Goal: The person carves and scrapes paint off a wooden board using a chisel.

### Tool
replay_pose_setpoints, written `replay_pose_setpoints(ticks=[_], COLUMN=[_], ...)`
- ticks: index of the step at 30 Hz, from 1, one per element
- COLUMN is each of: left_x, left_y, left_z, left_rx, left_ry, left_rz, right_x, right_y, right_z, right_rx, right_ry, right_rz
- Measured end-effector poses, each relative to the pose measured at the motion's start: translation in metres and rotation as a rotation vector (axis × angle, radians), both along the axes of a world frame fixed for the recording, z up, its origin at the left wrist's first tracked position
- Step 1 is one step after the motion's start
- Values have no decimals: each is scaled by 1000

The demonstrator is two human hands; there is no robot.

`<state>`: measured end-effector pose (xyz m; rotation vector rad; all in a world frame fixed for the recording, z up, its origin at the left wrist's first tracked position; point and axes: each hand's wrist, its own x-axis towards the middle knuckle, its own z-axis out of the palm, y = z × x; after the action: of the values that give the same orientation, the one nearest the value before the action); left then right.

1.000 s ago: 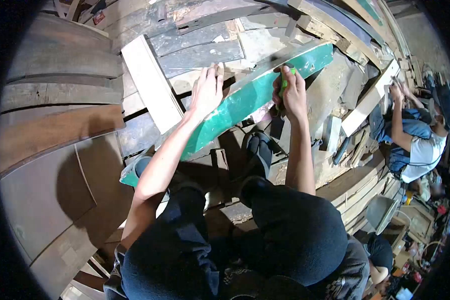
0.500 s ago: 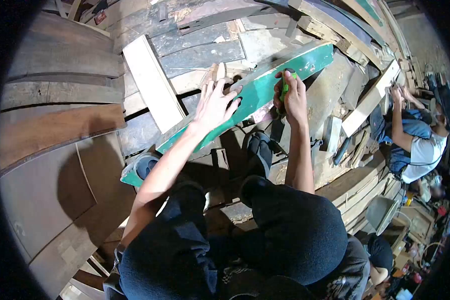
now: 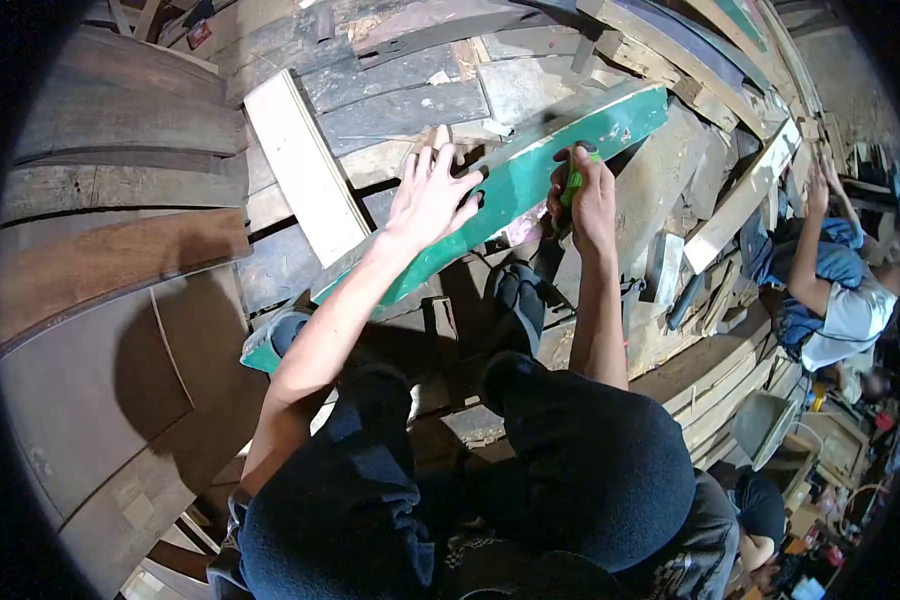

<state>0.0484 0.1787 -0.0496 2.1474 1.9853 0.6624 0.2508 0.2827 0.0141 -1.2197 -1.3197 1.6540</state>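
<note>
Head view: a green board (image 3: 515, 185) slants across a cluttered timber workspace from 9 o'clock toward 1 o'clock. At 12 o'clock, the left hand (image 3: 432, 200) is over it, fingers spread and bent; whether they touch is unclear. At 2 o'clock, the right hand (image 3: 588, 205) curls its fingers around a green-and-black handle (image 3: 573, 182). A pale plank (image 3: 305, 165) lies toward 10 o'clock; another person (image 3: 835, 290) works at 3 o'clock.
</note>
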Motion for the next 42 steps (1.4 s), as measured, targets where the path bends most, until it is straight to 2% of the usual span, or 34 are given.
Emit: replay_pose_setpoints(ticks=[3,6,9,12,13,16,18,21,23,26,28,29,31,32,33,34,36,42], left_x=[-1,2,5,0,-2,-7,-9,-15,-24,-38,-42,-43,-39,-37,-37,-37,-39,-45], left_y=[-2,-10,-19,-21,-19,-16,-17,-19,-24,-39,-48,-48,-51,-53,-51,-52,-53,-56], left_z=[0,-3,-8,-12,-12,-6,-1,-2,-5,-8,-13,-12,-23,-30,-27,-27,-31,-49], left_rx=[-67,38,52,4,17,-15,-20,21,-63,-101,-142,-287,-291,-294,-297,-299,-300,-313], left_ry=[-24,-88,-12,-34,-31,-65,-99,-212,-250,-284,-254,-291,-248,-227,-234,-220,-190,-249], left_rz=[8,64,39,5,-5,-29,-22,24,97,136,133,128,120,115,116,99,68,47], right_x=[3,11,17,17,21,27,34,44,48,30,19,13,-4,-11,-18,-28,-44,-63], right_y=[2,3,3,1,2,2,6,19,28,15,7,-6,-24,-36,-39,-48,-59,-95], right_z=[-1,-1,7,8,13,17,18,20,18,35,31,32,40,42,44,43,43,15], right_rx=[-28,-31,-6,27,35,-12,78,164,170,267,419,417,659,722,848,976,1055,1074], right_ry=[22,73,174,451,445,525,531,722,878,843,676,533,255,204,202,166,169,113], right_rz=[-10,30,104,90,128,16,-43,-24,-29,-20,145,164,307,395,550,603,776,786])
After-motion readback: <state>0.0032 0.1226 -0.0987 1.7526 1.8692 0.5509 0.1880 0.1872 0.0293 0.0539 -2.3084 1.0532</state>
